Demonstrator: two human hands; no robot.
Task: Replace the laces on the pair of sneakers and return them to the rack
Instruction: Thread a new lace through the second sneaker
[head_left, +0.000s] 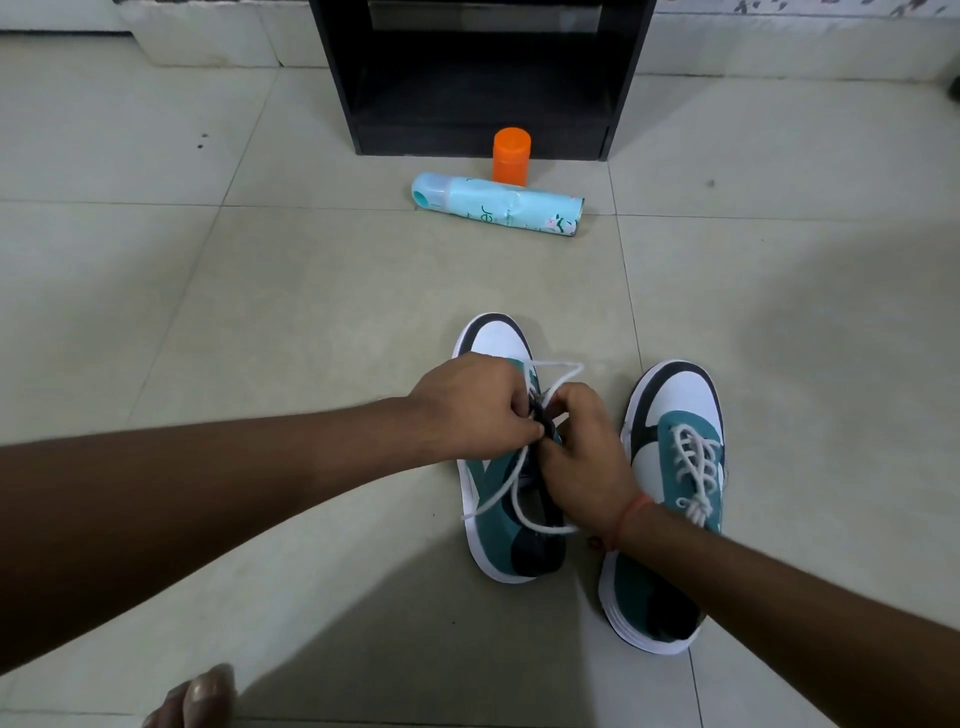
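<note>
Two teal, white and black sneakers stand on the tiled floor, toes pointing away from me. Over the left sneaker (493, 525) both hands work at its eyelets. My left hand (467, 405) pinches the white lace (519, 499) near the tongue. My right hand (587, 457) pinches the same lace from the other side. Loose loops of the lace spread ahead of the hands and trail back over the shoe's opening. The right sneaker (670, 499) is fully laced in white and tied. The black rack (478, 78) stands open at the far centre.
A light blue spray can (498, 205) lies on its side in front of the rack. An orange-capped bottle (511, 156) stands upright just behind it. My bare toes (197, 696) show at the bottom left. Pale floor tiles spread all around.
</note>
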